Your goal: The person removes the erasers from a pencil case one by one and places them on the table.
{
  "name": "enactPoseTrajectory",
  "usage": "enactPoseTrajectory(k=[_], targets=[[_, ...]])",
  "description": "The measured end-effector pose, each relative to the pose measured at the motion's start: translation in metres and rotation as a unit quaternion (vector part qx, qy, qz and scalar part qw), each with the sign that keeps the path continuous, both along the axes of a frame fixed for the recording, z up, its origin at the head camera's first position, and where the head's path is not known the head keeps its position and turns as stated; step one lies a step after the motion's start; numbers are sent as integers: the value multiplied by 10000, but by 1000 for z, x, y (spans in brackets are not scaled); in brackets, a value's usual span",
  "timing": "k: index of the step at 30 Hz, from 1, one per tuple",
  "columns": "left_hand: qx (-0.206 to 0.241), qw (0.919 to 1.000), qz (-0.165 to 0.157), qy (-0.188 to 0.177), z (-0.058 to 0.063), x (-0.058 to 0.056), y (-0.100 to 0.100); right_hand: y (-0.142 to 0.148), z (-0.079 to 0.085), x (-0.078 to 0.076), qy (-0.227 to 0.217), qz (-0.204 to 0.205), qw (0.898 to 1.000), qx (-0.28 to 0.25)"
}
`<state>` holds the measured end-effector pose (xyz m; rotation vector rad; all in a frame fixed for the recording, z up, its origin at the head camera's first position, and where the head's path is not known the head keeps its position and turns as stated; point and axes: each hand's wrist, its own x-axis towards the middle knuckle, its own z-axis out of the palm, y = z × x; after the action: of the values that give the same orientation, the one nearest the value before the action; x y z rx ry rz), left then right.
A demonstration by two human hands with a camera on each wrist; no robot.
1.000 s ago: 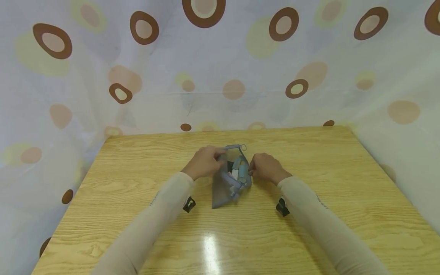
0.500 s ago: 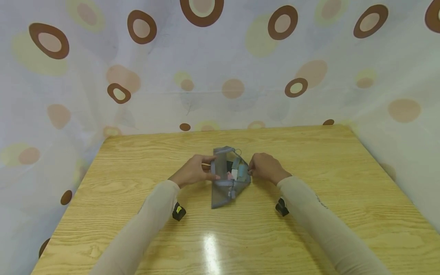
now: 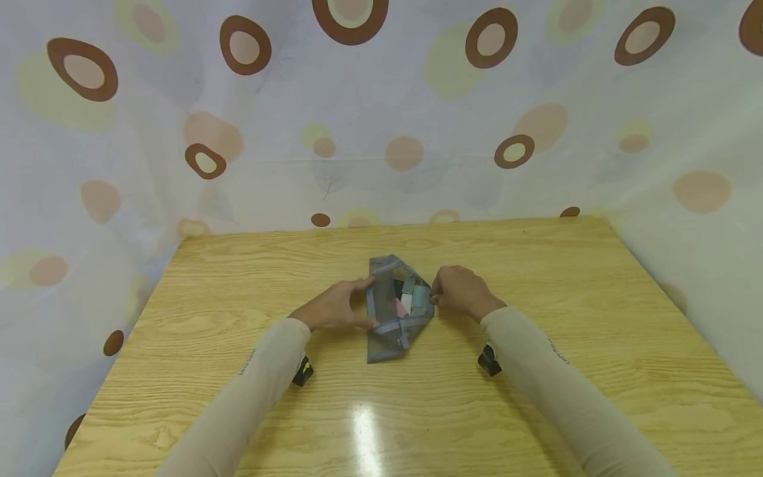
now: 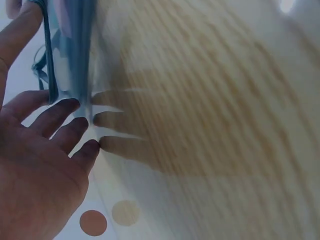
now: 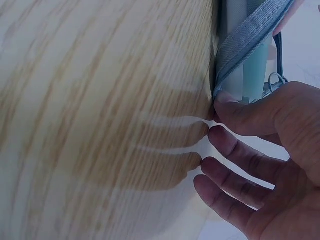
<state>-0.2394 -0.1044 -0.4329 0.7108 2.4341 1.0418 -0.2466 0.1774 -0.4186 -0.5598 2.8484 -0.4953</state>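
A grey see-through zip pouch (image 3: 383, 291) lies on the wooden table, its zip open and its mouth spread. Inside show a light blue item (image 3: 420, 296), a white piece (image 3: 407, 301), a pink piece (image 3: 401, 309) and something black. My left hand (image 3: 334, 306) is at the pouch's left side, thumb and fingers spread wide with their tips at its edges. The left wrist view has those fingers loosely bent beside the pouch (image 4: 82, 55). At the opposite end, my right hand (image 3: 461, 289) pinches the pouch's corner between thumb and index finger; the zip edge (image 5: 250, 40) rises above the thumb.
The wooden table (image 3: 536, 265) reaches back to a white curtain (image 3: 405, 99) patterned with brown and beige rings, which also hangs along both sides. In the right wrist view, a small metal ring (image 5: 276, 80) hangs at the pouch's zip.
My left hand has let go of the pouch's upper part and moved left and down to its left edge. The pouch's mouth is spread flatter. My right hand stays at the corner.
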Motion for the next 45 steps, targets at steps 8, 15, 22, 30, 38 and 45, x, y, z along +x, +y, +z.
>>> enactPoseTrajectory(k=[8, 15, 22, 30, 38, 45], targets=[[-165, 9996, -125, 170, -3, -1, -3, -4, 3, 1, 125, 24, 9999, 77], [-399, 9983, -378, 204, 3, -4, 2, -4, 3, 0, 58, -62, 9998, 189], [-361, 9988, -300, -117, 6, -4, 6, -1, 4, -1, 124, -109, 9996, 221], [-487, 9978, -426, 133, 3, -3, 3, -2, 5, -2, 138, -68, 9997, 177], [-556, 9978, -334, 97, 3, -1, 5, -2, 5, 0, 185, 6, 9996, 204], [-315, 9987, -299, -252, 3, -1, 2, -2, 7, 0, 211, -11, 9996, 193]])
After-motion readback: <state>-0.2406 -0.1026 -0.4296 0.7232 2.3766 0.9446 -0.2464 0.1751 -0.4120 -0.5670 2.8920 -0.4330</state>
